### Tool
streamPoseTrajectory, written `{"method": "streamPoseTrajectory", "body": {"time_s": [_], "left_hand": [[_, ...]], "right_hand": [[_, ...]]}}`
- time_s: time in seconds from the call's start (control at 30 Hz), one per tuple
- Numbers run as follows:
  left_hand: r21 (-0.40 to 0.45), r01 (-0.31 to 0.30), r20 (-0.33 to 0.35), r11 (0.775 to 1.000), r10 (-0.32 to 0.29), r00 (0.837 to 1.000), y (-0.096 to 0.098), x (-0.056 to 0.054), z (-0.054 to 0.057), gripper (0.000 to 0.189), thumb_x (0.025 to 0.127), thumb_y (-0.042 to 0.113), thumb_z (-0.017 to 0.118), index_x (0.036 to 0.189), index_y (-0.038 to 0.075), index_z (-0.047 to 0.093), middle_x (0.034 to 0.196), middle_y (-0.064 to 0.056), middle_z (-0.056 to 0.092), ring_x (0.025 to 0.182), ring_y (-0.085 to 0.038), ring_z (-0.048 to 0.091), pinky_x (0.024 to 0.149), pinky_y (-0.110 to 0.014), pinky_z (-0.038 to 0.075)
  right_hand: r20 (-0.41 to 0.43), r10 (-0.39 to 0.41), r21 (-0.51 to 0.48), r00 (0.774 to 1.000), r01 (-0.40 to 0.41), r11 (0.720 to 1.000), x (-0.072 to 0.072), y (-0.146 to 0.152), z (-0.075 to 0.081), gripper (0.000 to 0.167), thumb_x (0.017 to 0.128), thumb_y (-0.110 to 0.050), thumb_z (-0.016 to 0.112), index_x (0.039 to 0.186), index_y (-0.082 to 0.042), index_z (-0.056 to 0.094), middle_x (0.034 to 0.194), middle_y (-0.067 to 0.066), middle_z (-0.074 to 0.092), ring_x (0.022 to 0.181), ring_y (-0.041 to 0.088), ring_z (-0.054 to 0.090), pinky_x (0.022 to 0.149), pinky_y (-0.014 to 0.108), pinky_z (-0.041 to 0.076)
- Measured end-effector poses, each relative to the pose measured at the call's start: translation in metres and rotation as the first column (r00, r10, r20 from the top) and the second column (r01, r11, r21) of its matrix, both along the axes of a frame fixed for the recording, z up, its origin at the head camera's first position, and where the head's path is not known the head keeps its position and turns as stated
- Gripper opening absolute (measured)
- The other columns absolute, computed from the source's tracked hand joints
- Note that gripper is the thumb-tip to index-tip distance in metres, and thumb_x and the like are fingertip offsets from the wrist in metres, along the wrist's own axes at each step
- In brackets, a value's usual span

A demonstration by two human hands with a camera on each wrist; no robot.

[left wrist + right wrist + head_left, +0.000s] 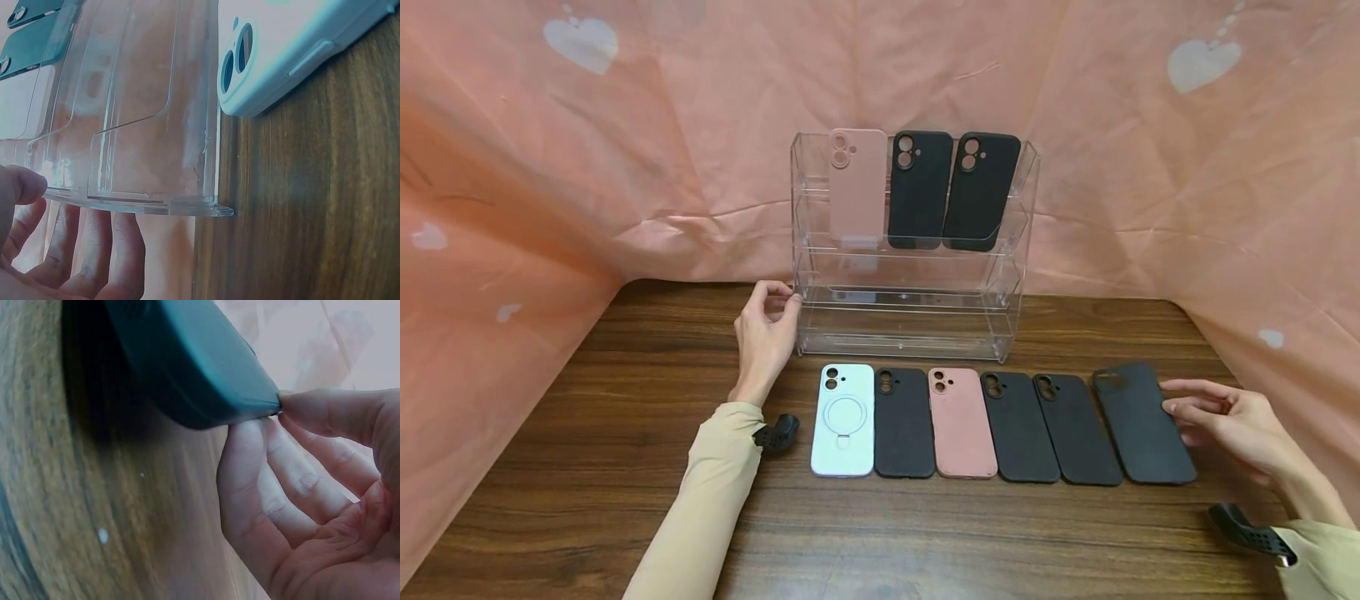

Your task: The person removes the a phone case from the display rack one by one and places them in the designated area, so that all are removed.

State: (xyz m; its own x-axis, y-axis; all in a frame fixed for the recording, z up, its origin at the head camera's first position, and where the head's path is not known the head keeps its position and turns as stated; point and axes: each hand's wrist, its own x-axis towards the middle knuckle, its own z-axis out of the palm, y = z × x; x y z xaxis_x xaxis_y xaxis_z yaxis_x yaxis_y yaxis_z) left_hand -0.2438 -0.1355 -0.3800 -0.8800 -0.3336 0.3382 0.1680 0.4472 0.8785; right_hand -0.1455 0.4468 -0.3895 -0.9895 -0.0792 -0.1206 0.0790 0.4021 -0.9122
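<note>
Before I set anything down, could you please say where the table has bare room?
The table is bare left of the left sleeve, in front of the phone-case row between the sleeves, and right of the clear stand, behind the rightmost black case. That row and the stand's top tier are crowded.

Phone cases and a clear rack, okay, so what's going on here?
A person's right hand pinches the edge of the rightmost black case in front of the clear rack, while their left hand holds the rack's left side. Five other cases lie in a row on the wooden table: white, black, pink, black, black. Three more cases, one pink and two black, stand in the rack's upper part.
</note>
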Motion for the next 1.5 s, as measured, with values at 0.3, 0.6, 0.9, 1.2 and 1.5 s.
{"method": "streamPoseTrajectory", "body": {"time_s": [0.3,0.6,0.9,1.2,1.5], "left_hand": [[0.004,-0.001,0.007,1.0,0.001,1.0,0.0,0.0,0.0,0.014,0.095,0.025,0.066,0.105,0.015,0.066,0.1,-0.009,0.075,0.084,-0.025,0.074,0.077,-0.032,0.051],[0.003,-0.001,0.005,1.0,0.001,1.0,0.0,0.0,0.0,0.014,0.095,0.025,0.067,0.104,0.015,0.066,0.1,-0.009,0.075,0.085,-0.025,0.074,0.078,-0.033,0.051],[0.009,0.005,0.009,1.0,-0.005,1.0,0.0,0.0,0.0,0.014,0.095,0.025,0.067,0.105,0.015,0.065,0.1,-0.008,0.075,0.085,-0.025,0.073,0.078,-0.033,0.051],[0.01,0.002,0.007,1.0,-0.002,1.0,0.0,0.0,0.0,0.015,0.095,0.025,0.067,0.105,0.015,0.066,0.101,-0.009,0.075,0.085,-0.025,0.074,0.077,-0.032,0.051],[0.007,0.005,0.004,1.0,-0.005,1.0,0.0,0.0,-0.001,0.014,0.095,0.025,0.066,0.105,0.014,0.065,0.101,-0.009,0.075,0.087,-0.026,0.074,0.079,-0.033,0.053]], "right_hand": [[0.035,0.063,0.051,0.997,-0.065,0.997,-0.004,-0.002,-0.004,0.038,0.099,0.001,0.061,0.117,-0.03,0.073,0.098,-0.019,0.077,0.086,-0.002,0.07,0.065,0.027,0.06],[0.064,0.067,0.103,0.996,-0.073,0.992,-0.005,-0.006,-0.005,0.04,0.1,0.001,0.059,0.111,-0.036,0.071,0.095,-0.022,0.075,0.082,0.0,0.07,0.064,0.028,0.06],[0.03,0.072,0.258,0.997,-0.077,0.963,-0.006,-0.011,-0.006,0.027,0.098,-0.004,0.065,0.124,-0.009,0.067,0.091,-0.015,0.072,0.085,-0.004,0.07,0.065,0.031,0.061],[0.054,0.081,0.269,0.995,-0.092,0.959,-0.007,-0.009,-0.008,0.027,0.098,-0.006,0.064,0.124,-0.013,0.069,0.091,-0.015,0.071,0.086,-0.007,0.068,0.066,0.031,0.061],[0.037,0.106,0.301,0.994,-0.113,0.947,-0.006,-0.009,-0.007,0.033,0.096,-0.009,0.069,0.129,-0.004,0.065,0.096,-0.021,0.069,0.086,-0.005,0.069,0.067,0.031,0.061]]}}
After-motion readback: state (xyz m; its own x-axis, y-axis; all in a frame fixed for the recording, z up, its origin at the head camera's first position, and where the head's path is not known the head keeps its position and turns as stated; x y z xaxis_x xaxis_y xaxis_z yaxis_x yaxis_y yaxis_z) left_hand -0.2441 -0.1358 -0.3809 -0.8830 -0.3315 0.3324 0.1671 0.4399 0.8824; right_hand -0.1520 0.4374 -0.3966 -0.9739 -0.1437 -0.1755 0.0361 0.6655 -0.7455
